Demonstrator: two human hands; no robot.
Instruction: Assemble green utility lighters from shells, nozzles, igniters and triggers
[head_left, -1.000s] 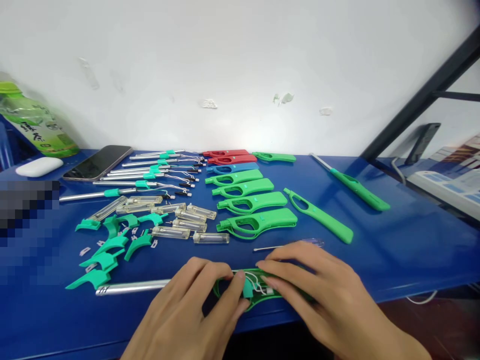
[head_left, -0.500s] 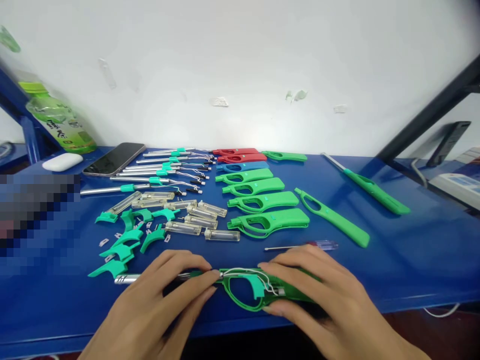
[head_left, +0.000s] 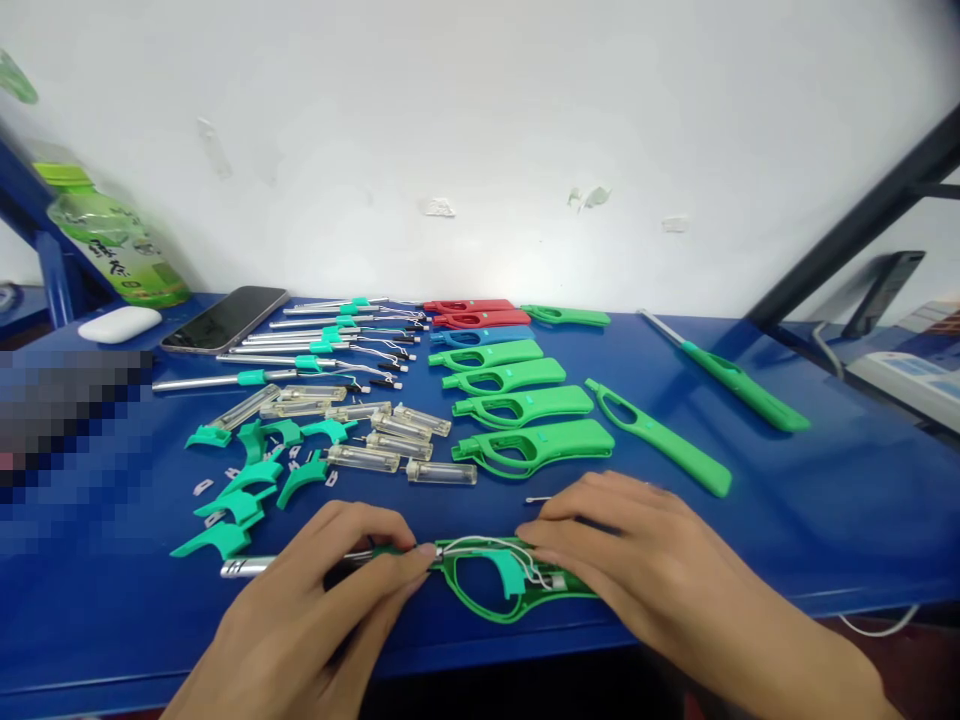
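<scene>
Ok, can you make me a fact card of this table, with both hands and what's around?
Left hand: pinching at the narrow end of the open green shell, by the metal tube
Right hand: over the wide end
Inside: white wires, teal piece
Red shells: two, behind the blue shell
Back left: bottle, phone

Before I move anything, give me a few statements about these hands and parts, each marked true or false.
1. The left hand touches the narrow end of the open green casing. True.
2. The right hand holds the phone. False: its fingers are on the open green casing; the phone lies beside the white oval case.
3. The white wires are covered up. False: they show inside the open green casing.
4. The blue casing lies between the red casings and a row of green casings. True.
5. A teal trigger sits in the open green casing. True.
</scene>
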